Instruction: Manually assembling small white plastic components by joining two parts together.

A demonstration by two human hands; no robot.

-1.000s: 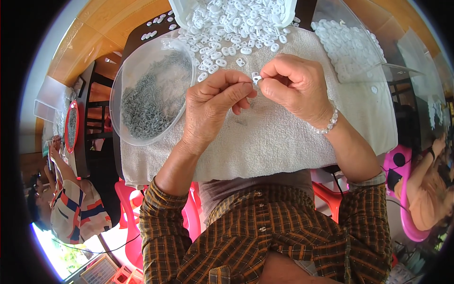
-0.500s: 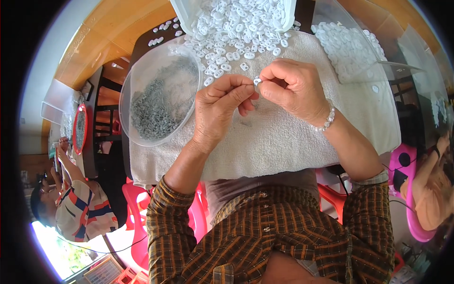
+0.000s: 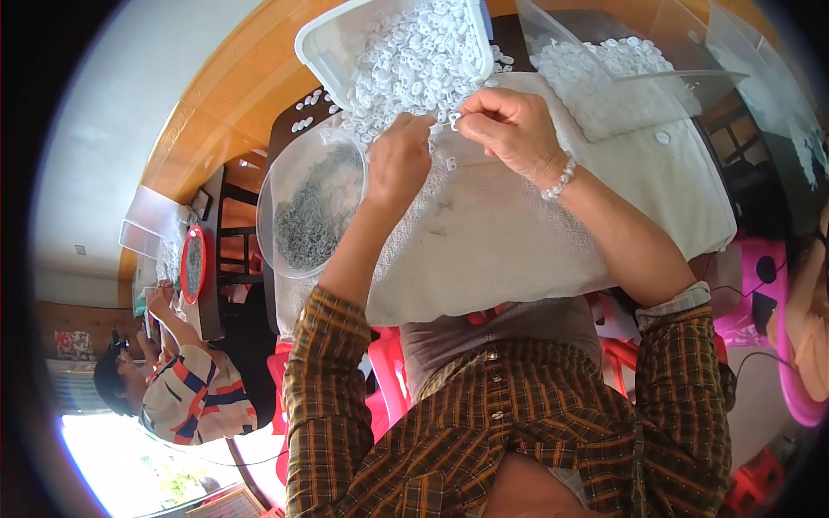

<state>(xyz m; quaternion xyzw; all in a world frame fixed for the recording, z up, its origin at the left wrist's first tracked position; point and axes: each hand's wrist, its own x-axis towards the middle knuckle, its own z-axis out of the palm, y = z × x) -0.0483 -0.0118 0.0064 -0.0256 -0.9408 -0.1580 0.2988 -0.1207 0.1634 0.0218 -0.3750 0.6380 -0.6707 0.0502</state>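
Note:
My right hand pinches a small white plastic piece with two holes between thumb and forefinger. Close by on the left, my left hand is at the near edge of a heap of like white pieces. Its back faces up and its fingers are curled; what they hold, if anything, is hidden. The heap spills from a tipped white tub. Left of my left forearm, a clear round tub holds many small grey screw-like pieces. One loose white piece lies below my hands.
A pale towel covers the table, with a few grey slivers on it. At the far right stands a clear box of white pieces. On the left another person works by a red tray. Someone sits at the right edge.
The view has shifted. My left hand has parted from the pinched white piece, turned its back up and moved to the heap's edge. My right hand still pinches a white piece.

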